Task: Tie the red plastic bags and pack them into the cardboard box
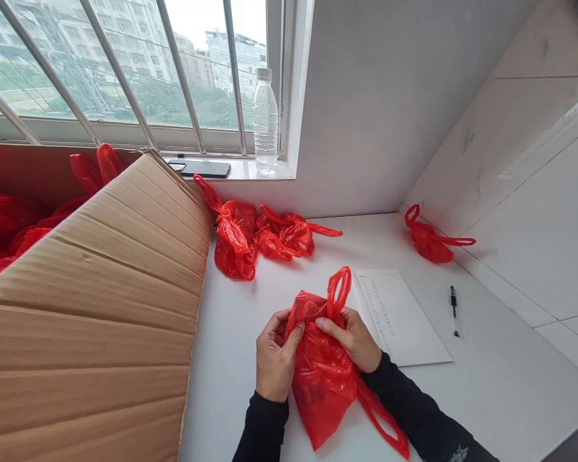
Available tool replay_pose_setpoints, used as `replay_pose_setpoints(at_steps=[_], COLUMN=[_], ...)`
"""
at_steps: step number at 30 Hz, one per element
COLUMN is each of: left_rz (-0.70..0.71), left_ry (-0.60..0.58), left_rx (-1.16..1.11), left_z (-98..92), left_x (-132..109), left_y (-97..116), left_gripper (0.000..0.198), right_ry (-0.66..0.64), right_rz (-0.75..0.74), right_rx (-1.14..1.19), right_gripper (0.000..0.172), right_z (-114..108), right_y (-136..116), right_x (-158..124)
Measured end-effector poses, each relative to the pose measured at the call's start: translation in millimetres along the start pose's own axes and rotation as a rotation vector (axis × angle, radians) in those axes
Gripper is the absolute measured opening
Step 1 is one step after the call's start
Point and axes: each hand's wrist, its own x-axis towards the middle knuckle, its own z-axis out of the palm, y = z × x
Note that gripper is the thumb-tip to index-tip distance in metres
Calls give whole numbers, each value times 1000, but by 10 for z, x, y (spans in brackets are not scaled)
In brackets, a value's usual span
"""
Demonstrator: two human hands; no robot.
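Note:
A red plastic bag (pixel 324 375) lies on the white table (pixel 486 378) in front of me, one handle loop standing up and another trailing toward me. My left hand (pixel 274 359) pinches the bag's upper left edge with closed fingers. My right hand (pixel 352 339) grips the bag's top just below the upright handle, fingers closed on the plastic. Something dark shows faintly inside the bag. Both sleeves are black.
A large cardboard box (pixel 101 308) with several red bags (pixel 9 224) stands at left. Tied red bags (pixel 260 237) lie behind, one more tied bag (pixel 431 242) by the right wall. A printed sheet (pixel 404 321), a pen (pixel 455 309), a water bottle (pixel 265 122) and a phone (pixel 205 169) are nearby.

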Motion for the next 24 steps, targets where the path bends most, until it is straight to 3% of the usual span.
replay_pose_setpoints(at_steps=[8,13,18,24], left_rz=[3,-34,-42,-11], left_ry=[-32,-126,-222,-202], left_rx=[8,-18,99,75], left_z=[-13,-46,-29,-24], left_x=[8,1,-3,16], left_y=[10,34,55,3], left_gripper=[34,48,48,45], right_ry=[22,120,210,188], right_rz=[-30,-42,-66,-39], right_rx=[42,126,211,257], right_gripper=[27,21,18,17], right_z=[-12,-77,-130,-110], right_y=[2,11,13,16], right_x=[-20,-6,42,41])
